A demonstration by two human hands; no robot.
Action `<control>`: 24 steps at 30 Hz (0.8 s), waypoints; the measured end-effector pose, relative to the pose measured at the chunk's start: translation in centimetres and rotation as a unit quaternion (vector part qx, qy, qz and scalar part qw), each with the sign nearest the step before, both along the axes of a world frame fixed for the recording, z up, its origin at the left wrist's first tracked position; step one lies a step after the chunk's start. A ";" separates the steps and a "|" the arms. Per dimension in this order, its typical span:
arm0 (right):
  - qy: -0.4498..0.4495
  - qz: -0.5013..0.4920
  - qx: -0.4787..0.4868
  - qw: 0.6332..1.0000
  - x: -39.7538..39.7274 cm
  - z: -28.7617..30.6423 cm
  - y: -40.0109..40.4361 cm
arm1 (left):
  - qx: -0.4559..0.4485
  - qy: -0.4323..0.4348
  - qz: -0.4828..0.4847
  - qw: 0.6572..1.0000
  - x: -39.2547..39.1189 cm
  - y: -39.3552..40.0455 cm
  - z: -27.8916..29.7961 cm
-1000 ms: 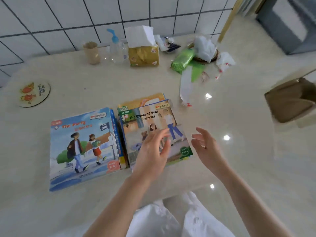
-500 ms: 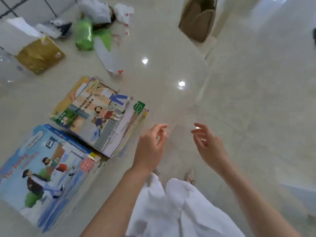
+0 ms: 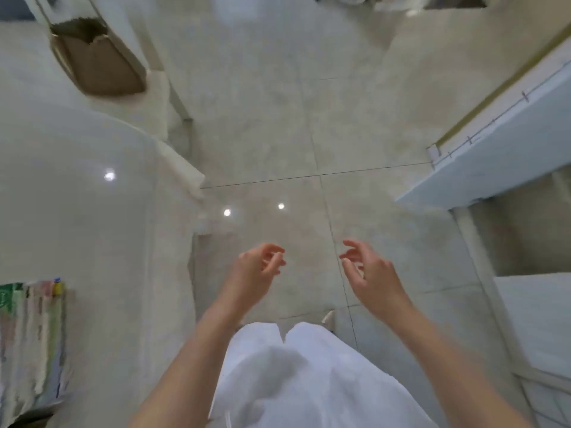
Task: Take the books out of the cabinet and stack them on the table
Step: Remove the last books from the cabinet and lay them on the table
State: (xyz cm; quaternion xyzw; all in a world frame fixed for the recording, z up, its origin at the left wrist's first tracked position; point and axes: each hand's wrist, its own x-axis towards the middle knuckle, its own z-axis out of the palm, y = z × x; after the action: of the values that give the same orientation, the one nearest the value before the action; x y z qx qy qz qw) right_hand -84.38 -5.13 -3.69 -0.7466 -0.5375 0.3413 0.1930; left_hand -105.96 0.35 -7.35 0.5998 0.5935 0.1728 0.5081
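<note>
The person wore a loose white garment, creased and split in 2 folds; both forearms were bare, without sleeves.

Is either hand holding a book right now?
No. The left hand and right hand hang over the floor with loosely curled fingers, holding nothing.

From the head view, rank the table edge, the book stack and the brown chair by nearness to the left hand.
Left hand is open, above the floor.
1. Table edge, just to its left.
2. Book stack, lower left on the table.
3. Brown chair, far upper left.
</note>
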 end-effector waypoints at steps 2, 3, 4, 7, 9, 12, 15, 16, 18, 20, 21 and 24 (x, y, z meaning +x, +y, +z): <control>-0.002 -0.039 -0.001 0.999 4.8 0.2 -1.6 | 0.000 0.003 -0.041 0.999 5.4 0.8 0.0; -0.001 -0.051 -0.004 0.999 6.9 0.2 -2.4 | 0.001 0.002 -0.052 0.999 7.9 1.2 0.1; -0.001 -0.067 -0.005 0.998 9.5 0.4 -3.2 | 0.007 0.002 -0.067 0.998 11.2 1.7 0.1; -0.004 -0.098 -0.009 0.995 15.6 0.5 -4.7 | 0.028 -0.004 -0.099 0.995 19.3 2.6 0.0; -0.004 -0.130 -0.010 0.992 19.4 0.6 -5.5 | 0.033 -0.013 -0.123 0.992 24.6 2.8 0.4; 0.002 -0.179 -0.008 0.984 24.3 0.7 -6.4 | 0.036 -0.015 -0.154 0.987 31.3 3.1 1.3; 0.014 -0.228 -0.006 0.973 28.3 0.7 -6.8 | 0.048 -0.016 -0.199 0.979 36.7 4.2 1.3; 0.019 -0.247 -0.004 0.969 29.6 0.7 -6.7 | 0.057 -0.015 -0.221 0.973 38.5 4.7 1.4; 0.035 -0.277 0.002 0.960 31.6 0.6 -6.3 | 0.077 -0.008 -0.258 0.963 41.6 5.9 1.4; 0.053 -0.305 0.008 0.951 33.8 0.6 -5.4 | 0.094 -0.007 -0.280 0.955 45.2 7.9 1.7; 0.063 -0.315 0.010 0.947 34.8 0.6 -4.9 | 0.103 -0.010 -0.282 0.954 46.9 9.0 1.9; 0.085 -0.344 0.020 0.935 38.6 0.6 -2.2 | 0.136 -0.020 -0.287 0.948 53.0 13.4 3.2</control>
State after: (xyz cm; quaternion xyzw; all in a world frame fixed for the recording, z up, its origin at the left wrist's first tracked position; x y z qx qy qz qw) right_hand -45.76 -7.34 -3.05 -0.8498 -0.2366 0.3055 0.3586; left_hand -52.96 13.71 -4.12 0.8044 0.3574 0.1104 0.4615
